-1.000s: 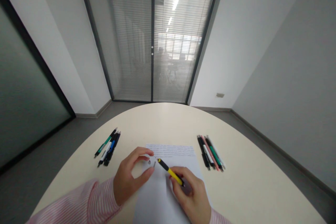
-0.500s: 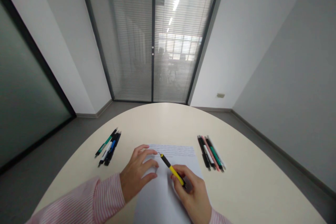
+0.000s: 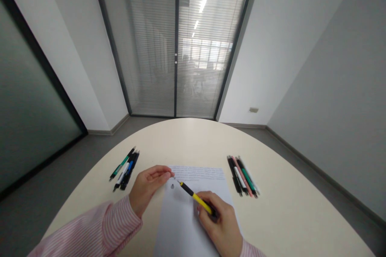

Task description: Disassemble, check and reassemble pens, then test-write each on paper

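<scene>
My right hand (image 3: 221, 223) is closed around a yellow and black pen (image 3: 195, 197), whose tip points up-left over a white sheet of paper (image 3: 187, 225) with lines of writing along its top. My left hand (image 3: 149, 186) rests at the sheet's left edge with thumb and forefinger pinched on a tiny part near the pen's tip; what it is I cannot make out. A small dark piece (image 3: 172, 186) lies on the paper just below those fingertips.
Several pens (image 3: 124, 168) lie in a bundle at the left of the round cream table (image 3: 286, 209). A second group of pens (image 3: 243, 176) lies to the right of the sheet. Glass doors with blinds stand beyond the table.
My left hand lifted off the paper and drew back to the left, its fingers now pinched near the pen tip. The small dark piece shows on the sheet again. The pen tilted slightly lower.
</scene>
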A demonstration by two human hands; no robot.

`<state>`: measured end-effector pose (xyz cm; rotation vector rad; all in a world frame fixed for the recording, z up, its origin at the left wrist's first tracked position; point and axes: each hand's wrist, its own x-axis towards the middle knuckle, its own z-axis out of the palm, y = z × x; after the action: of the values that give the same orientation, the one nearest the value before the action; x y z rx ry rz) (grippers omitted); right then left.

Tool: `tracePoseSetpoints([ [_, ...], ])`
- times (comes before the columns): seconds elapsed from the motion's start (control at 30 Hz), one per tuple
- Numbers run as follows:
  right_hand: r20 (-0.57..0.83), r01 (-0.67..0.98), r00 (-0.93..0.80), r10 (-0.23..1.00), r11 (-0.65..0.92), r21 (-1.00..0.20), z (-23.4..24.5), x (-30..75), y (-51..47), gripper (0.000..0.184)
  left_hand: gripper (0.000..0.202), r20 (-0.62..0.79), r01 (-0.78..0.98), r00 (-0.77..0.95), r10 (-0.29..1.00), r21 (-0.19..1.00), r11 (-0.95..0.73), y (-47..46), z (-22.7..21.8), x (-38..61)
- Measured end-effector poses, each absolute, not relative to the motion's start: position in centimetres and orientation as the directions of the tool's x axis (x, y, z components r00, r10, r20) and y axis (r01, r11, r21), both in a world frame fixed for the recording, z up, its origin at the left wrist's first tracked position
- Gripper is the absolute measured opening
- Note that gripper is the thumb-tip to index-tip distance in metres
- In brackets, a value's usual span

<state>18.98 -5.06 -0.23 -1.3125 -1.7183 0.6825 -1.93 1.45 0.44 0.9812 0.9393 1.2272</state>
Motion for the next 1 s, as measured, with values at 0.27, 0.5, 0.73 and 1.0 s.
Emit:
tracePoseSetpoints([
  [0.27, 0.301, 0.506, -0.093, 0.949, 0.305, -0.807, -0.24, 18.85, -5.08, 0.02, 0.017, -0.008, -0.242, 0.142, 0.99, 0.969, 0.043, 1.28, 0.65, -1.92],
  [0.5, 0.328, 0.513, -0.107, 0.939, 0.335, -0.791, -0.11, 18.94, -5.14, 0.02, 0.017, 0.045, -0.103, 0.203, 0.978, 0.994, -0.024, 1.09, 1.09, -1.78],
  [0.73, 0.363, 0.528, -0.146, 0.92, 0.382, -0.758, 0.05, 19.02, -5.12, 0.019, 0.02, 0.106, -0.079, 0.365, 0.925, 0.993, -0.083, 1.09, 1.24, -1.27],
  [1.0, 0.348, 0.488, -0.079, 0.934, 0.34, -0.804, -0.25, 18.96, -5.16, 0.018, 0.027, 0.322, 0.42, 0.23, 0.918, 0.818, -0.393, 1.41, 0.62, -2.08],
])
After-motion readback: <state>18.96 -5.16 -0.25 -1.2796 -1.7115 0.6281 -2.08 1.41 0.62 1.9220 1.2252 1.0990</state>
